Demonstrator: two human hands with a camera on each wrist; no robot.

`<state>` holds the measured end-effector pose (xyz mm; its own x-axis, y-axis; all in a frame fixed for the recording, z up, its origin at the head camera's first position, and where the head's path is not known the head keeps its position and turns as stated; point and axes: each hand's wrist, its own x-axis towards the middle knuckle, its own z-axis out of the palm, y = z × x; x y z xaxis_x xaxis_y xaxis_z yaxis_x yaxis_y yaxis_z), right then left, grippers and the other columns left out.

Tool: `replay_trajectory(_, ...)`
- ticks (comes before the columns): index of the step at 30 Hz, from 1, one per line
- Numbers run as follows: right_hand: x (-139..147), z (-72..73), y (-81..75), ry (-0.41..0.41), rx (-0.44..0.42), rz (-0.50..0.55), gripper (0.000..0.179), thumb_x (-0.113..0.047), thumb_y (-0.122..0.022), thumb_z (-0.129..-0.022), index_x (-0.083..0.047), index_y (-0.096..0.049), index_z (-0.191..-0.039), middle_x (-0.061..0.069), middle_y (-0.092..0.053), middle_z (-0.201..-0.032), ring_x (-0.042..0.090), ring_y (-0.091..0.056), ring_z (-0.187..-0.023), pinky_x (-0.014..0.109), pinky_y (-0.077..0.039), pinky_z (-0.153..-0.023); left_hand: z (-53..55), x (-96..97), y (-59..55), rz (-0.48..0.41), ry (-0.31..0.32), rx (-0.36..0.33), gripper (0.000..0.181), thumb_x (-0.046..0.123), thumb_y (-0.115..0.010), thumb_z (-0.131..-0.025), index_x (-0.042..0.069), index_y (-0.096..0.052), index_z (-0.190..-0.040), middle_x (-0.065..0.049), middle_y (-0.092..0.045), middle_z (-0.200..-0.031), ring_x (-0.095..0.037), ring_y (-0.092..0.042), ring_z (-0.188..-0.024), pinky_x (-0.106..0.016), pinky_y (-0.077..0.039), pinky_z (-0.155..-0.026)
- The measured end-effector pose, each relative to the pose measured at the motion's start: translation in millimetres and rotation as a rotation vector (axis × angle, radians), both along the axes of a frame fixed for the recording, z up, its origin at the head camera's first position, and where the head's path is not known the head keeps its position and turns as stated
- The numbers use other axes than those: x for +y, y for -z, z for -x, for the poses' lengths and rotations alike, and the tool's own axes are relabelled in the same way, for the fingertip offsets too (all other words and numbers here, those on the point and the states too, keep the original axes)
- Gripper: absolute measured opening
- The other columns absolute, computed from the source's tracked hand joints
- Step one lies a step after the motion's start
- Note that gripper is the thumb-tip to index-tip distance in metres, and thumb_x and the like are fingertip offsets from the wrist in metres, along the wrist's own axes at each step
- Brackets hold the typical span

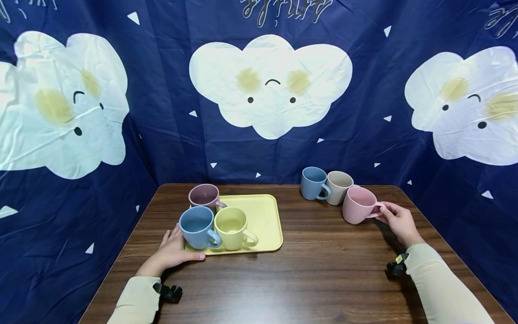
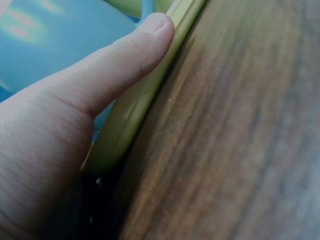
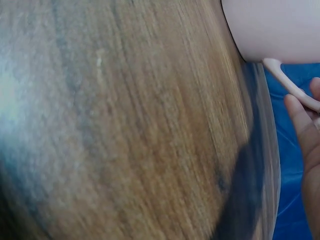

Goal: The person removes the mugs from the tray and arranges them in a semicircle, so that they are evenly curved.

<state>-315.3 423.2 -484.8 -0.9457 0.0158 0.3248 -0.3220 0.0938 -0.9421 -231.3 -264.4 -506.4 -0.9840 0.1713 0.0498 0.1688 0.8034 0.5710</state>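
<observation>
At the right, the thumb and fingers of my right hand [image 1: 398, 222] pinch the handle of a pink mug [image 1: 358, 207]. The mug is upright, and the right wrist view shows its lower side and handle [image 3: 285, 80]. My left hand [image 1: 171, 249] rests at the near left corner of a yellow tray [image 1: 265, 220], its thumb [image 2: 125, 57] straight along the front rim and its other fingers beside the left edge, partly hidden by a blue mug [image 1: 197, 229]. That mug, a yellow-green mug [image 1: 230, 227] and a mauve mug [image 1: 202, 196] stand close together on the tray's left side.
A grey-blue mug [image 1: 312, 186] and a beige mug [image 1: 337, 191] stand near the back edge, just left of the pink mug. Brown wood tabletop [image 1: 283, 279] extends in front of the tray. A dark blue cloth [image 1: 174, 148] with cloud prints hangs around the table.
</observation>
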Motion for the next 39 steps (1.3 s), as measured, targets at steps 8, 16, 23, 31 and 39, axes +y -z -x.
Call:
replay_trajectory(8, 1.0, 1.1, 0.9, 0.01, -0.012, 0.022, 0.023, -0.001, -0.053, -0.103, -0.016, -0.07, -0.107, -0.011, -0.072, -0.094, 0.002, -0.071, -0.084, 0.02, -0.058, -0.075, 1.5, -1.1, 0.9, 0.0, -0.005, -0.004, 0.13, 0.055, -0.087, -0.067, -0.008, -0.017, -0.156, -0.036, -0.021, -0.159, -0.056, -0.007, -0.148, -0.076, -0.002, -0.112)
replay_trajectory(16, 2.0, -1.0, 0.2, 0.028, -0.034, 0.013, 0.018, -0.004, -0.054, -0.103, -0.013, -0.069, -0.108, -0.011, -0.072, -0.093, 0.002, -0.071, -0.084, 0.021, -0.059, -0.076, 2.4, -0.5, 3.3, -0.011, 0.0, -0.013, 0.132, 0.057, -0.087, -0.067, -0.009, -0.016, -0.156, -0.037, -0.018, -0.16, -0.055, -0.005, -0.149, -0.075, 0.0, -0.112)
replay_trajectory(23, 2.6, -3.0, -10.9, 0.021, -0.102, -0.018, 0.02, -0.009, -0.055, -0.104, -0.003, -0.067, -0.12, -0.018, -0.07, -0.098, -0.001, -0.069, -0.088, 0.021, -0.058, -0.079, 2.3, -1.0, 3.6, 0.012, 0.003, 0.01, 0.131, 0.056, -0.087, -0.066, -0.011, -0.018, -0.155, -0.038, -0.021, -0.158, -0.056, -0.008, -0.148, -0.076, -0.003, -0.112)
replay_trajectory(31, -16.3, -1.9, -41.3, 0.267, 0.013, -0.414, 0.044, -0.022, -0.052, -0.107, 0.014, -0.058, -0.131, 0.001, -0.073, -0.112, -0.017, -0.056, -0.093, 0.006, -0.046, -0.079, 2.2, -1.4, 5.2, 0.013, 0.007, 0.006, 0.131, 0.056, -0.087, -0.066, -0.011, -0.018, -0.155, -0.038, -0.021, -0.158, -0.056, -0.009, -0.148, -0.075, -0.003, -0.112)
replay_trajectory(39, -65.7, -4.9, -78.4, 0.276, 0.118, -0.439, 0.037, -0.019, -0.055, -0.105, 0.01, -0.064, -0.125, 0.027, -0.068, -0.12, -0.017, -0.056, -0.091, 0.009, -0.049, -0.076, 3.0, -1.5, 4.7, 0.005, 0.005, 0.004, 0.131, 0.055, -0.088, -0.066, -0.01, -0.018, -0.155, -0.037, -0.02, -0.159, -0.056, -0.007, -0.148, -0.075, -0.002, -0.112)
